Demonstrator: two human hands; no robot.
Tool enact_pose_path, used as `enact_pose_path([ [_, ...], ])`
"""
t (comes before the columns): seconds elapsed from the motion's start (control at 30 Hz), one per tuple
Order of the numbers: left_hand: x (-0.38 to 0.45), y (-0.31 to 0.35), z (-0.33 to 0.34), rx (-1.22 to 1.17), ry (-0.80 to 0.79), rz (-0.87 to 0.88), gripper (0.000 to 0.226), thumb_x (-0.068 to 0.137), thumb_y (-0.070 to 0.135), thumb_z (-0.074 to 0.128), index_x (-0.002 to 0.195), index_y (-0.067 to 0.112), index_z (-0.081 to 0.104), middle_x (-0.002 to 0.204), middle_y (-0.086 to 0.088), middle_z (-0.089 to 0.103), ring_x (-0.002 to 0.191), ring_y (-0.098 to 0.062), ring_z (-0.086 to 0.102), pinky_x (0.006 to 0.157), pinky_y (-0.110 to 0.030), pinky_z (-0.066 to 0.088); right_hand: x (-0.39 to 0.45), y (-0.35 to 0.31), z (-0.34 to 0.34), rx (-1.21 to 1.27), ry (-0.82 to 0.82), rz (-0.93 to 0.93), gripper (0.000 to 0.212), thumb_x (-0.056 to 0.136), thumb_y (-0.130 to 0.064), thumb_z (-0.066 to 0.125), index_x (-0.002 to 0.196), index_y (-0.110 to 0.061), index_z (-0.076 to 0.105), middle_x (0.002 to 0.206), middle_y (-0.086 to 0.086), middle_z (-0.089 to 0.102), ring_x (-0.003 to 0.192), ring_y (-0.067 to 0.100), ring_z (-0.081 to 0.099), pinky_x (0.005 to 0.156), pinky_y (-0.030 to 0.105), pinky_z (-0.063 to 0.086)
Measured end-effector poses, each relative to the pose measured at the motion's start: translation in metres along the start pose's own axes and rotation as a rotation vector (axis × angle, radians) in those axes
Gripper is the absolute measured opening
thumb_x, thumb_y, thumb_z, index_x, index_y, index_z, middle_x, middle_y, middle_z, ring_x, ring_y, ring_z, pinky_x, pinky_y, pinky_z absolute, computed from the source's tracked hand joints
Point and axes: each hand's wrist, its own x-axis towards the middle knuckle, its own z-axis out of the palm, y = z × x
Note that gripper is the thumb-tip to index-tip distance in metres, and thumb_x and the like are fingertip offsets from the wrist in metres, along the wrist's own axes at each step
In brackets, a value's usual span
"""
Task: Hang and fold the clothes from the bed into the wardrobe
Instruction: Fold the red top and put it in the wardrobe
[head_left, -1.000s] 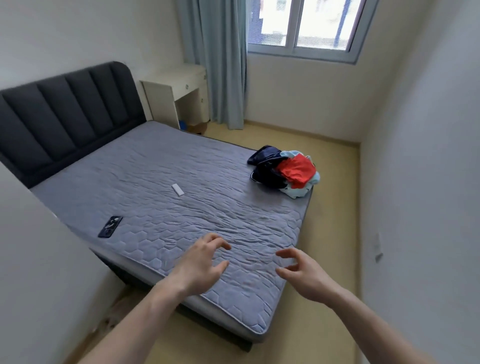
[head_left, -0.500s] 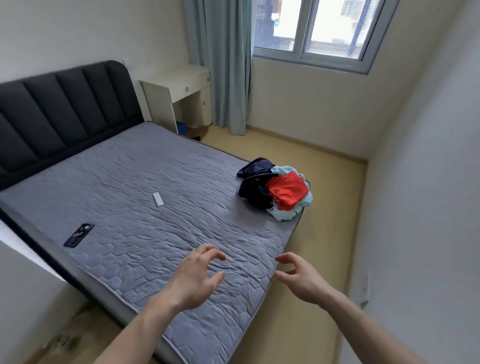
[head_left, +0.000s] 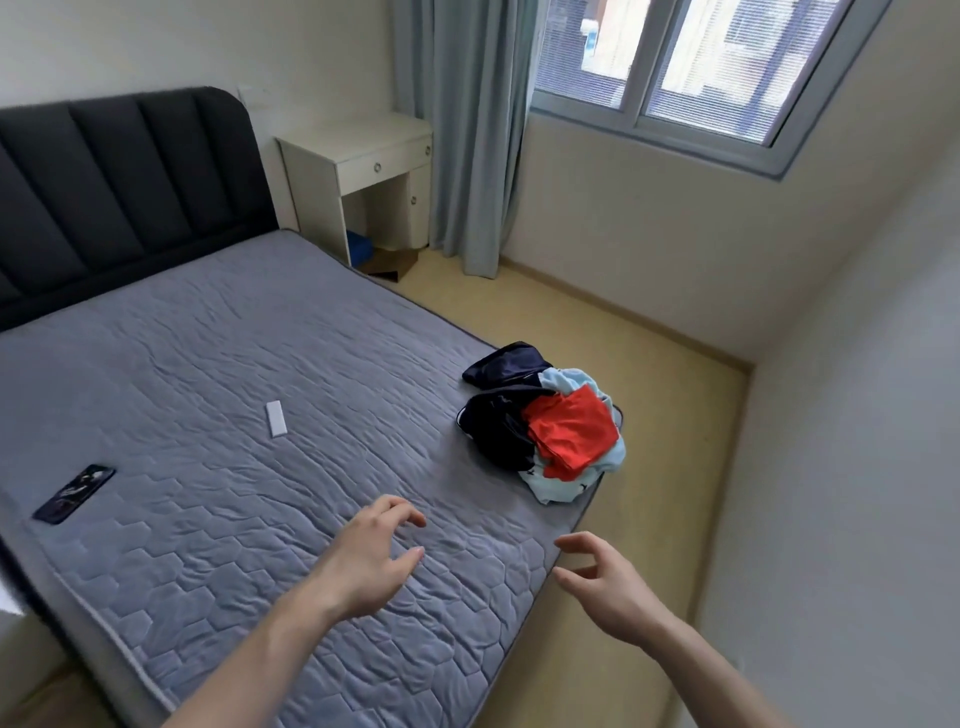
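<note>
Here, both hands are held out in front of the person, over the near end of the bed (head_left: 218, 395), and neither holds anything. The left hand (head_left: 371, 564) hovers above the grey mattress cover with its fingers (head_left: 410, 514) loosely curled and apart, thumb out; the right hand (head_left: 605, 587) hangs just off the bed's edge, over the floor (head_left: 649, 415), its fingers bent and spread the same way. That posture reads as a reach being readied, not a grip. The clothes (head_left: 550, 431) lie in one heap at about one o'clock from the hands, bunched on the bed's right-hand edge: a dark garment, a red one on top, and a pale blue one underneath spilling toward the side. They are near but apart from both hands. A phone (head_left: 75, 493) lies at about ten o'clock, and a small white remote (head_left: 276, 418) at about eleven, both well clear of the heap. No wardrobe shows in this view, so the task looks barely begun; the likely first step is lifting one garment off the pile.
</note>
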Motion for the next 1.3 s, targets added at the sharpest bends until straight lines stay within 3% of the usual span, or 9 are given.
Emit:
enact_pose_path([
  [0.1,0.038,0.008,-0.003,-0.015,-0.009,0.012,0.026,0.09,0.046,0.064,0.115,0.041,0.061,0.123,0.026,0.05,0.118,0.0,0.054,0.105,-0.025,0.044,0.029,-0.003,-0.022,0.043,0.009,0.029,0.028,0.099,-0.032,0.067,0.125,-0.037,0.06,0.125,-0.015,0.063,0.1,0.0,0.066,0.064,0.014,0.05],
  [0.23,0.083,0.015,0.003,-0.031,-0.035,-0.014,0.024,0.092,0.047,0.063,0.115,0.044,0.059,0.123,0.032,0.047,0.12,0.004,0.051,0.106,-0.022,0.041,0.07,0.002,-0.047,0.059,0.022,0.059,0.025,0.097,-0.032,0.069,0.121,-0.038,0.062,0.105,-0.004,0.073,0.076,0.007,0.066,0.062,0.019,0.051],
  [0.43,0.154,0.026,0.023,-0.014,-0.028,-0.088,0.027,0.092,0.049,0.061,0.118,0.042,0.059,0.124,0.032,0.046,0.117,0.007,0.05,0.099,-0.015,0.038,0.164,0.024,-0.084,0.002,-0.061,0.051,0.028,0.097,-0.027,0.069,0.124,-0.033,0.062,0.11,-0.008,0.068,0.057,-0.008,0.057,0.055,0.012,0.042],
  [0.67,0.24,0.028,0.057,-0.01,-0.006,-0.306,0.023,0.094,0.043,0.065,0.116,0.041,0.06,0.124,0.027,0.048,0.114,0.003,0.054,0.1,-0.022,0.042,0.319,0.059,-0.129,-0.095,-0.152,0.024,0.035,0.093,-0.023,0.066,0.128,-0.03,0.062,0.123,0.0,0.063,0.093,0.008,0.066,0.072,0.02,0.052],
  [0.8,0.285,0.028,0.093,-0.059,-0.019,-0.446,0.021,0.095,0.04,0.066,0.113,0.044,0.056,0.124,0.024,0.049,0.093,0.003,0.061,0.095,-0.023,0.044,0.403,0.095,-0.134,-0.202,-0.246,0.058,0.041,0.092,-0.019,0.064,0.132,-0.027,0.06,0.134,0.0,0.052,0.093,0.009,0.065,0.079,0.027,0.057],
  [0.9,0.317,0.02,0.13,-0.085,-0.058,-0.506,0.02,0.095,0.042,0.063,0.113,0.045,0.055,0.125,0.027,0.046,0.111,0.001,0.057,0.1,-0.028,0.045,0.461,0.128,-0.122,-0.318,-0.309,0.077,0.046,0.092,-0.016,0.062,0.137,-0.023,0.058,0.147,0.0,0.044,0.097,0.007,0.063,0.076,0.018,0.053],
  [1.03,0.36,-0.009,0.179,-0.088,-0.119,-0.56,0.018,0.096,0.044,0.06,0.114,0.045,0.055,0.124,0.032,0.042,0.113,0.004,0.053,0.1,-0.027,0.045,0.534,0.183,-0.093,-0.47,-0.365,0.131,0.054,0.088,-0.014,0.058,0.142,-0.023,0.056,0.16,0.007,0.033,0.138,0.026,0.048,0.105,0.033,0.048],
  [1.17,0.394,-0.049,0.227,-0.061,-0.175,-0.596,0.017,0.098,0.043,0.057,0.114,0.045,0.054,0.125,0.031,0.042,0.109,0.001,0.054,0.1,-0.029,0.045,0.597,0.233,-0.058,-0.481,-0.294,0.181,0.055,0.083,-0.017,0.068,0.137,-0.018,0.055,0.142,0.009,0.049,0.128,0.031,0.053,0.105,0.037,0.046],
  [1.3,0.414,-0.084,0.273,-0.03,-0.201,-0.617,0.02,0.099,0.043,0.055,0.119,0.043,0.055,0.127,0.032,0.041,0.111,0.003,0.05,0.095,-0.03,0.046,0.648,0.276,-0.027,-0.505,-0.111,0.22,0.077,0.078,-0.031,0.082,0.141,-0.01,0.041,0.135,0.019,0.05,0.123,0.045,0.052,0.1,0.047,0.045],
])
